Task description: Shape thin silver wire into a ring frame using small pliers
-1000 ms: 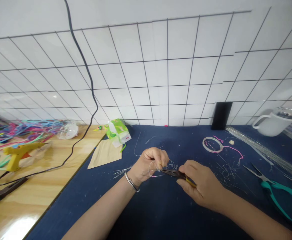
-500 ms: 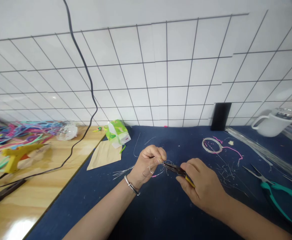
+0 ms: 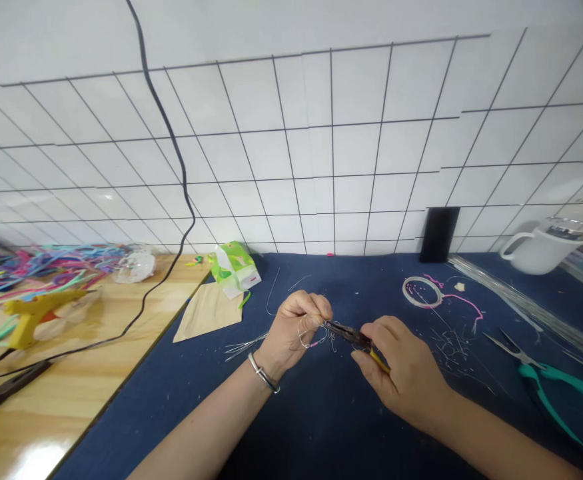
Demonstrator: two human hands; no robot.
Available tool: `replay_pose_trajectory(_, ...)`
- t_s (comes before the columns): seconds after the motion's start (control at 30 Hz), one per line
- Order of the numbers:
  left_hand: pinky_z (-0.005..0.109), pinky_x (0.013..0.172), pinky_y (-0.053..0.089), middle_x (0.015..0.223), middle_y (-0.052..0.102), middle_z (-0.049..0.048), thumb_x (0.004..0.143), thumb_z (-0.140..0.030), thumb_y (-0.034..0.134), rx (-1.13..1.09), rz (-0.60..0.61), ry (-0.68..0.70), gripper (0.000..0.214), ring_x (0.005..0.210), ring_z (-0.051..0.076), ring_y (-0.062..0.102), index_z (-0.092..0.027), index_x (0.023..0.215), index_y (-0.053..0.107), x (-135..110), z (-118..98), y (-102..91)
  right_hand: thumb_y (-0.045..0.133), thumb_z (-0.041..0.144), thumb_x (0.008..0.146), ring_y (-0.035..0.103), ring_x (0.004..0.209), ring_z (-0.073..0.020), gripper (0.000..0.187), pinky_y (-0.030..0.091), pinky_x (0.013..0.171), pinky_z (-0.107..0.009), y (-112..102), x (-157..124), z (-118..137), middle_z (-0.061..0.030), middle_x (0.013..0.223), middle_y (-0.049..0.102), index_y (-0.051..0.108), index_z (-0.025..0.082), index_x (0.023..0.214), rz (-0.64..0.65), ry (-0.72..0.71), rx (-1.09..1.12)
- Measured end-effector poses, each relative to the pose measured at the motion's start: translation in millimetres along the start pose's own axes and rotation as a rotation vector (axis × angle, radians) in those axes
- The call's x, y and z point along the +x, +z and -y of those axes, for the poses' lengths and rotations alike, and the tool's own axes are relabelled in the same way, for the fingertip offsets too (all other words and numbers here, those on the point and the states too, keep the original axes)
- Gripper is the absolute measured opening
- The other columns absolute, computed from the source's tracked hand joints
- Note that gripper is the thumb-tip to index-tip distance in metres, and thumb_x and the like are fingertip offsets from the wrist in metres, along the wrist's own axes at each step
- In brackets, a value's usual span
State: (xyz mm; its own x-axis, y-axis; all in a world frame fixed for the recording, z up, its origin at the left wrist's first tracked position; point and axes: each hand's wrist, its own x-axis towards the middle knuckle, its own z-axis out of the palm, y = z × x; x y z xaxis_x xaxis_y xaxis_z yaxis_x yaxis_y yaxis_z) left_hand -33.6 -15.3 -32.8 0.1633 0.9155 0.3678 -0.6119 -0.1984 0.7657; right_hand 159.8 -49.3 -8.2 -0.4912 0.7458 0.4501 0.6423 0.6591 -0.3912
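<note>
Thumb and fingers of my left hand [image 3: 294,330] are pinched on a bent piece of thin wire [image 3: 305,342], which curls below the fingertips and carries a small pink part. My right hand [image 3: 404,357] is wrapped round the pliers [image 3: 348,333], which have dark jaws and yellow handles. The jaw tips meet the wire right at my left fingertips; whether they are clamped on it is too small to tell. More wire loops hang under the jaws. Both hands are held above the dark blue cloth [image 3: 316,413].
Teal-handled pliers [image 3: 534,367] lie at right, near wire scraps [image 3: 451,350], a round dish [image 3: 422,292] and a wire bundle [image 3: 511,293]. A white mug [image 3: 541,250] and black block [image 3: 438,235] stand behind. Leftward are a tissue pack [image 3: 234,267], yellow glue gun [image 3: 36,310] and its cord [image 3: 144,300].
The wire loops below my left fingertips have shifted and turned slightly, and the pink part sits a little further right and higher. Both hands keep their grip in nearly the same place.
</note>
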Motion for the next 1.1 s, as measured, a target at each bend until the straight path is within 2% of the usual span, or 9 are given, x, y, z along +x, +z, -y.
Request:
replay_pose_trajectory(0.27,0.028,0.064,0.036,0.070,0.056,-0.0008,0.070,-0.020,0.070,-0.020,-0.007,0.006,0.018,0.068,0.012,0.049,-0.018,0.067,0.053,-2,0,5.3,0.047,0.029,0.084,0.047,0.079,-0.0179,0.020,0.042,0.068,-0.033,1,-1,0,-0.0065,0.085,0.050,0.049,0.016,0.098,-0.007,-0.013,0.050)
replay_pose_trajectory(0.73,0.028,0.067,0.039,0.070,0.057,-0.0007,0.067,-0.022,0.073,0.090,-0.055,0.074,0.018,0.070,0.012,0.050,-0.018,0.066,0.055,-1,-5,8.0,0.045,0.029,0.085,0.049,0.076,-0.0169,0.019,0.042,0.065,-0.030,-2,0,2,-0.0060,0.083,0.052,0.051,0.016,0.097,-0.039,-0.021,0.036)
replay_pose_trajectory(0.97,0.028,0.068,0.039,0.071,0.057,-0.0002,0.067,-0.020,0.072,0.121,-0.073,0.096,0.016,0.073,0.013,0.051,-0.018,0.067,0.056,-2,-5,9.1,0.048,0.031,0.085,0.049,0.076,-0.0170,0.020,0.043,0.065,-0.030,2,-2,-2,-0.0064,0.082,0.052,0.051,0.016,0.097,-0.093,-0.034,-0.003)
replay_pose_trajectory(1.1,0.029,0.069,0.040,0.073,0.058,-0.0001,0.068,-0.017,0.071,0.144,-0.081,0.129,0.014,0.073,0.013,0.051,-0.019,0.069,0.057,-2,-6,10.3,0.046,0.032,0.085,0.049,0.075,-0.0169,0.022,0.043,0.065,-0.030,0,-1,-1,-0.0066,0.082,0.053,0.052,0.016,0.098,-0.073,-0.029,0.005)
